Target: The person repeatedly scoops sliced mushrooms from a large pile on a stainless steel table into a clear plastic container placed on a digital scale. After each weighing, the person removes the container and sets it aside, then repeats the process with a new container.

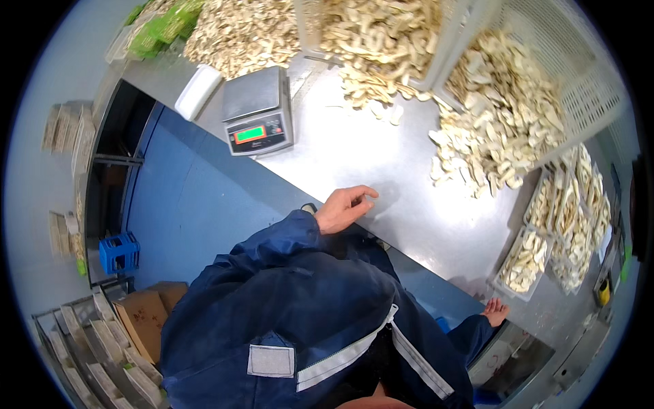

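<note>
My left hand (345,209) hovers over the near edge of a stainless steel table (327,163), fingers curled and thumb apart, with nothing in it. At the lower right, my right hand (495,311) is by the same edge, close to a clear plastic tray (522,266) of pale dried slices that look like mushroom. Nothing shows in that hand. Ahead of me a loose heap of slices (490,133) spills beside a white perforated plastic crate (587,87). A digital weighing scale (257,110) with a lit green display stands left of centre, its steel pan bare.
Several filled trays (572,214) are packed together at the right. A white plastic box (198,92) lies beside the scale. More slices (245,36) and green packs (166,28) are at the back left. Below are a blue crate (119,253) and a cardboard box (140,322).
</note>
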A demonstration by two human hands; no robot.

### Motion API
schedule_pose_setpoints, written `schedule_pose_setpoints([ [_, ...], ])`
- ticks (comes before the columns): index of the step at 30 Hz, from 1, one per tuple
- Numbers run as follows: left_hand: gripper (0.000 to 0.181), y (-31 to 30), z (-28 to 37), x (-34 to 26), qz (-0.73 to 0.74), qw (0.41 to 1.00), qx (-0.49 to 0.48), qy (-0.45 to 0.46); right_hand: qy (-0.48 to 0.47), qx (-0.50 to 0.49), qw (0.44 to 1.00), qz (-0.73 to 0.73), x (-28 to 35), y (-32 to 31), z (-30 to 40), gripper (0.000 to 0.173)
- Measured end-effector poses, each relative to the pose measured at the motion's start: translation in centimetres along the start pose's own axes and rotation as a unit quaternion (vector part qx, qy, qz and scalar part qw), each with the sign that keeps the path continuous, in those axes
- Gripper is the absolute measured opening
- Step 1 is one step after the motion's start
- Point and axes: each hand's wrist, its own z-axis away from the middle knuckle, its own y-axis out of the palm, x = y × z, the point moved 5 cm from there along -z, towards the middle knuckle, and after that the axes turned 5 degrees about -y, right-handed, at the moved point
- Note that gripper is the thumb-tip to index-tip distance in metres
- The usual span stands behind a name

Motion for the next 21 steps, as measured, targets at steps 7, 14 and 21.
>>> schedule_pose_setpoints([
  [7,0.023,-30.6,3.4,1.2,-0.168,0.866,-0.459,0.105,-0.001,0.077,0.994,0.075,-2.8,15.6,14.5,0.019],
  [14,0.029,-55.0,2.4,8.7,-0.452,0.751,-0.479,-0.039,-0.11,0.365,0.904,0.193,-6.3,34.0,34.3,0.017],
  [21,0.016,-59.3,-1.8,12.8,-0.537,0.75,-0.381,-0.061,-0.171,0.562,0.754,0.293,-6.9,42.7,48.5,0.015],
])
